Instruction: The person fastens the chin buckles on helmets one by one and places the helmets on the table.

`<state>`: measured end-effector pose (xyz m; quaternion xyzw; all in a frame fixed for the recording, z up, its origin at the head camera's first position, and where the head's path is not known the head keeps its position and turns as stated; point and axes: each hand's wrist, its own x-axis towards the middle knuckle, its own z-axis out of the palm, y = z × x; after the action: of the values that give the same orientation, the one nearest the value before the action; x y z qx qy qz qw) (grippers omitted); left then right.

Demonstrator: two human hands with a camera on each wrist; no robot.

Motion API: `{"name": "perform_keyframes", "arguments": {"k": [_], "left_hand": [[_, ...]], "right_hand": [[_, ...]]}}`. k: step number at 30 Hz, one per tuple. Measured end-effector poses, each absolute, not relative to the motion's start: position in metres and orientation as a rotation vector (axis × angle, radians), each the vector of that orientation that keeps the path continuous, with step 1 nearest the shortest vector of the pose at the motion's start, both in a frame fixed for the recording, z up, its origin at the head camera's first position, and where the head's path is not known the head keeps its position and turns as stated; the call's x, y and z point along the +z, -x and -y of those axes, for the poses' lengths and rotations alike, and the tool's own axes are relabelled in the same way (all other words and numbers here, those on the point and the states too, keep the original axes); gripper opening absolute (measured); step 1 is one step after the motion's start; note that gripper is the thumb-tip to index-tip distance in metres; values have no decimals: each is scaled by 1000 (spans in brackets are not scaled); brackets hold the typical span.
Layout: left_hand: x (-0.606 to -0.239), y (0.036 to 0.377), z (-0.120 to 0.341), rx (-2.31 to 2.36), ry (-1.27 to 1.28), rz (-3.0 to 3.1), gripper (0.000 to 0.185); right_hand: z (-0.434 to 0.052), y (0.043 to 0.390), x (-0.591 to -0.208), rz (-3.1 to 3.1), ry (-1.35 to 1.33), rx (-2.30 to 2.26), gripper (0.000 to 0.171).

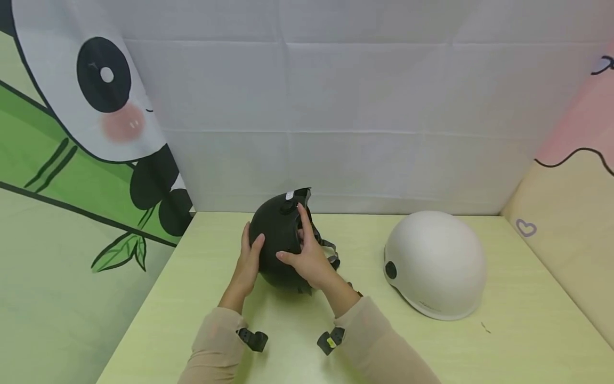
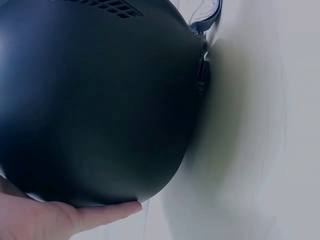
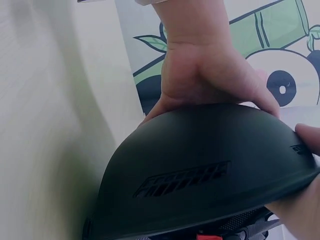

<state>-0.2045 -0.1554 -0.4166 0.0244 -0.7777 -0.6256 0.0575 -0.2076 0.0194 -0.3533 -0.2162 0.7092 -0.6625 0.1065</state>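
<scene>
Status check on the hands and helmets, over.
Left hand against black helmet, right hand gripping its open side. Black helmet tipped sideways, opening rightward. White helmet apart to the right, not in the way.

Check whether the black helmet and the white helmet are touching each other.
Apart. The head view shows it plainly: a strip of tabletop lies between the black helmet and the white helmet.

The black helmet (image 1: 271, 242) hides some right-hand fingers (image 1: 305, 220).
</scene>
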Motion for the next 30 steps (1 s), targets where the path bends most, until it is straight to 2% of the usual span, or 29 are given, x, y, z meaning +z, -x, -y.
{"name": "perform_keyframes", "arguments": {"k": [6, 18, 30], "left_hand": [[-416, 205, 156, -1880, -61, 2360, 74], [-407, 203, 161, -1699, -5, 2453, 71], [-367, 205, 154, -1231, 142, 2525, 66]], "right_hand": [[-21, 196, -337, -2090, 623, -1951, 98], [-22, 196, -337, -2030, 636, -1993, 97], [-23, 194, -338, -2054, 651, -1978, 94]]}}
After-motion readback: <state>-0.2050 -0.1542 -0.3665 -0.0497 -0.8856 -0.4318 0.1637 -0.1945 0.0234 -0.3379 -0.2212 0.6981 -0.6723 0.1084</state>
